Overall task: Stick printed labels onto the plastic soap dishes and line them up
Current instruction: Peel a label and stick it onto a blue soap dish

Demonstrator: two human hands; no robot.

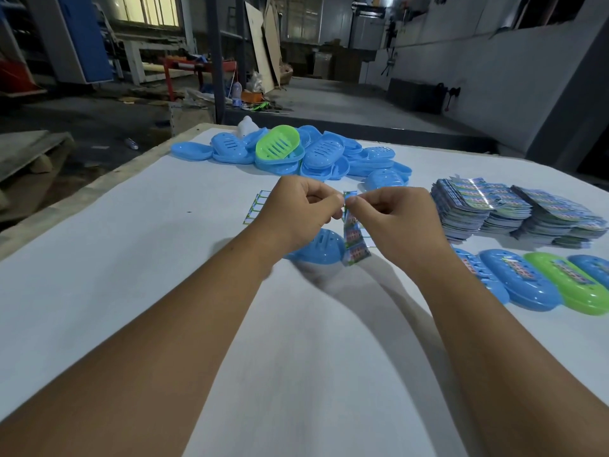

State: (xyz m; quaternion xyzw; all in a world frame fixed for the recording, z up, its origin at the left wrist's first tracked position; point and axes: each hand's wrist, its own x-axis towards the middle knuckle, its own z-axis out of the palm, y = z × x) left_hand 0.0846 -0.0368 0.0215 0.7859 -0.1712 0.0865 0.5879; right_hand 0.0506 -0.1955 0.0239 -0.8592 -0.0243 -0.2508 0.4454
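My left hand (pixel 298 214) and my right hand (pixel 395 219) meet above the middle of the white table (pixel 131 258). Both pinch the top end of a printed label strip (pixel 354 240), which hangs down between them. Under my left wrist lies a blue soap dish (pixel 321 250), partly hidden. A heap of blue soap dishes (pixel 329 156) with one green dish (pixel 277 145) on top sits at the far edge. At the right, a row of labelled dishes (pixel 543 282), blue and green, lies side by side.
Stacks of printed label sheets (pixel 514 209) stand at the right, behind the row. A used backing strip (pixel 255 206) lies left of my left hand. A white object (pixel 247 127) sits behind the heap. The table's left edge drops to a cluttered workshop floor.
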